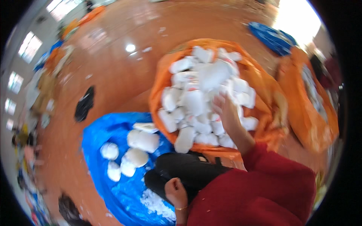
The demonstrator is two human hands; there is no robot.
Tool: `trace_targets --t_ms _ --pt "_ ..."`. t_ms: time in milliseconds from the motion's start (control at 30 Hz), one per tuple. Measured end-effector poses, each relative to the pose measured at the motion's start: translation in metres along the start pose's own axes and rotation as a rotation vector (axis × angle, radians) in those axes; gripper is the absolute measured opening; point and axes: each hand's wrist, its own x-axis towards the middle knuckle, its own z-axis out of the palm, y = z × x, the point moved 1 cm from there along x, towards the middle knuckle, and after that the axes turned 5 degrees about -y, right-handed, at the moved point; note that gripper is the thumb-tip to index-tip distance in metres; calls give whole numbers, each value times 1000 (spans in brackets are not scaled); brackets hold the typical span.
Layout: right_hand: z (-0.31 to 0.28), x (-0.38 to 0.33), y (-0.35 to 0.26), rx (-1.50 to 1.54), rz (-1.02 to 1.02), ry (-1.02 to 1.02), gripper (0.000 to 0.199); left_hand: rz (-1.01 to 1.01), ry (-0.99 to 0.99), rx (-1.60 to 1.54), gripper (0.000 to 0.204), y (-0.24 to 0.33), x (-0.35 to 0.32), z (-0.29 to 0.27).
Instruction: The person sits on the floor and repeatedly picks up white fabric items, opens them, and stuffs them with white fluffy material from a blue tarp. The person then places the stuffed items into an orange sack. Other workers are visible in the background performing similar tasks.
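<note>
My right hand (225, 107) reaches over an orange sheet (269, 96) heaped with white, rounded, padded-looking pieces (193, 101); I cannot tell their exact kind. Its fingers are stretched out. Just beyond the fingertips is a blurred white piece (215, 76), apart from the hand as far as the blur shows. Near my dark-trousered knees, my left hand (176, 193) has its fingers curled in; whatever they hold, if anything, is hidden. To the left, a blue sheet (98, 132) carries several more white pieces (143, 141) and some white scraps (156, 204).
Another orange sack (315, 113) lies on the right, with a blue bundle (272, 37) behind it. A black bag (84, 104) rests on the reddish floor (113, 75). Sacks line the left wall, and a dark-haired head (69, 209) shows at lower left.
</note>
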Motion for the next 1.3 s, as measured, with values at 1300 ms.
trace_targets --t_ms 1300 --pt "56 -114 142 -1363 -696 -1278 75 -8 49 223 42 -82 53 -17"
